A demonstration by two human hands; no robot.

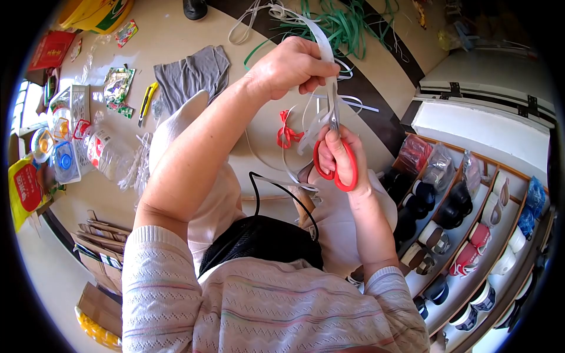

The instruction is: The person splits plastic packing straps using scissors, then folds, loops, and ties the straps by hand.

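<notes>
The left hand [294, 67] pinches a white strip [321, 41] between thumb and fingers, the strip arching up past the knuckles and hanging below them. Just below that grip, the right hand [344, 150] is closed around the red-handled scissors [352, 170], their blades pointing up at the strip; I cannot tell how far the 2 blades are parted. Green strips [353, 26] lie beyond the left hand, a gray cloth [194, 76] to its left, and 1 red ribbon-like piece [286, 134] left of the right hand.
</notes>
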